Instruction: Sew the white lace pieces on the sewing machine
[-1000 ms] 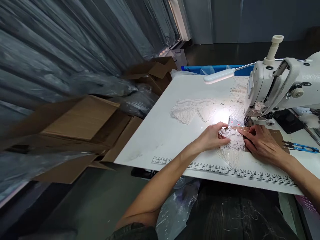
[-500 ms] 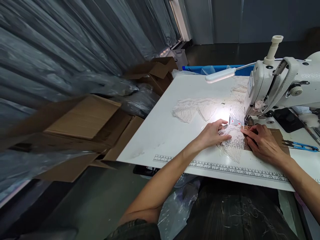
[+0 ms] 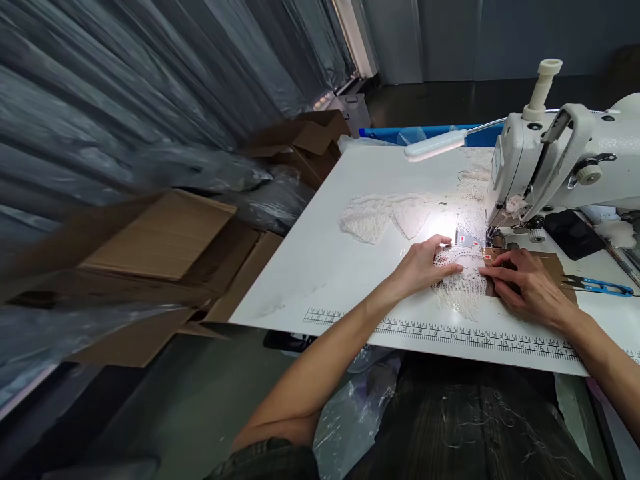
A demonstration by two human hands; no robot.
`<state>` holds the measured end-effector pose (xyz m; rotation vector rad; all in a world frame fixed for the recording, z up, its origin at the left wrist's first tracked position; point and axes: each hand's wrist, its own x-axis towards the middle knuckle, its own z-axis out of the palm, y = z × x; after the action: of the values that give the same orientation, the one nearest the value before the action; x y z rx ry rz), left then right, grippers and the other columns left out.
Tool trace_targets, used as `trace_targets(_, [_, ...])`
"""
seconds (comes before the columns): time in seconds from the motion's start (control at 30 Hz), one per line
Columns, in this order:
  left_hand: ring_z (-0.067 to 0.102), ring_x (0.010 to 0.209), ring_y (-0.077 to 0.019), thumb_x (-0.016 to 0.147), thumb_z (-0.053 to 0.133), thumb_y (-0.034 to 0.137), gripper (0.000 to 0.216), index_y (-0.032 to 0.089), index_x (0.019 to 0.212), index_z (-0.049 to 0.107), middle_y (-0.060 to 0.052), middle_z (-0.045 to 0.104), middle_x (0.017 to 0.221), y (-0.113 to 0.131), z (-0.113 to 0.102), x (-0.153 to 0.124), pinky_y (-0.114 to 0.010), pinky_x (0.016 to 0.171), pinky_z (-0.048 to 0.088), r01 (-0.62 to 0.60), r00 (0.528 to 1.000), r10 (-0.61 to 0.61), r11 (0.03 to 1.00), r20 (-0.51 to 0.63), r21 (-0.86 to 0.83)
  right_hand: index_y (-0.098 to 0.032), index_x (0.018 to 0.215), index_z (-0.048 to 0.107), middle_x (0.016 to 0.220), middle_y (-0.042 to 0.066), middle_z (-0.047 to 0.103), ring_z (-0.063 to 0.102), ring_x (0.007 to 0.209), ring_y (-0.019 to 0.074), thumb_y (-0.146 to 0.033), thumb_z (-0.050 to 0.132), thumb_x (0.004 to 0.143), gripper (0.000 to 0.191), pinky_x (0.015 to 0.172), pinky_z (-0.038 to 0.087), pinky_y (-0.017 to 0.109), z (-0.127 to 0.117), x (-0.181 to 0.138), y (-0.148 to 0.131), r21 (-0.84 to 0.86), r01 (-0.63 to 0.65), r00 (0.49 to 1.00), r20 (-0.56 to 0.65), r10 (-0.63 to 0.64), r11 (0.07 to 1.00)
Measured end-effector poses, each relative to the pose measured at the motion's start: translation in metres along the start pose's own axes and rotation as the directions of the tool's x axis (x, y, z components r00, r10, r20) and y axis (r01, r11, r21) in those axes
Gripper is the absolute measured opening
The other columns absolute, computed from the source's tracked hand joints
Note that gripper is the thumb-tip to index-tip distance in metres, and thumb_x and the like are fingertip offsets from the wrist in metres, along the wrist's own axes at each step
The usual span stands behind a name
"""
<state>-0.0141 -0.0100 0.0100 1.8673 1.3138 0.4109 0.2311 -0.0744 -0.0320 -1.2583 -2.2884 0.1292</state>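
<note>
A piece of white lace (image 3: 464,285) lies on the white table (image 3: 325,267) just in front of the needle of a white sewing machine (image 3: 560,167). My left hand (image 3: 425,265) lies on the lace's left edge, fingers curled down onto it. At the lace's right edge my right hand (image 3: 523,283) presses with its fingers held together, resting over a brown cardboard piece (image 3: 557,267). The lace's far end reaches the presser foot (image 3: 487,237).
More lace pieces (image 3: 383,217) lie farther back under a white lamp (image 3: 435,143). Blue thread snips (image 3: 597,287) and a black phone (image 3: 570,233) sit right of my hands. A printed ruler (image 3: 450,332) runs along the table's front edge. Cardboard boxes (image 3: 165,247) stand at the left.
Both hands have slid the lace forward, toward the needle. Less lace now trails toward the ruler.
</note>
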Motion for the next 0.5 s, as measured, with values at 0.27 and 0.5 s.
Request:
trace_targets(0.27, [0.064, 0.119, -0.0326, 0.076, 0.084, 0.034, 0.065, 0.014, 0.131, 0.058, -0.015, 0.069, 0.125, 0.001, 0.001, 0.000, -0.042, 0.094, 0.054, 0.017, 1.000, -0.017, 1.000, -0.008, 0.013, -0.030, 0.118, 0.074, 0.113, 0.010, 0.066, 0.059, 0.108, 0.0274, -0.022, 0.051, 0.094, 0.034, 0.088, 0.053, 0.049, -0.011, 0.000, -0.003, -0.017, 0.039, 0.995, 0.090, -0.038, 0.999])
trace_targets(0.5, [0.068, 0.112, -0.0303, 0.076, 0.084, 0.034, 0.061, 0.016, 0.129, 0.059, -0.012, 0.072, 0.118, -0.001, 0.000, 0.001, -0.042, 0.091, 0.055, -0.022, 1.000, 0.022, 0.999, 0.005, 0.040, -0.028, 0.118, 0.073, 0.115, 0.011, 0.065, 0.058, 0.108, 0.0287, -0.021, 0.051, 0.093, 0.035, 0.088, 0.051, 0.050, -0.012, -0.001, -0.006, -0.046, 0.056, 0.992, 0.116, -0.050, 0.997])
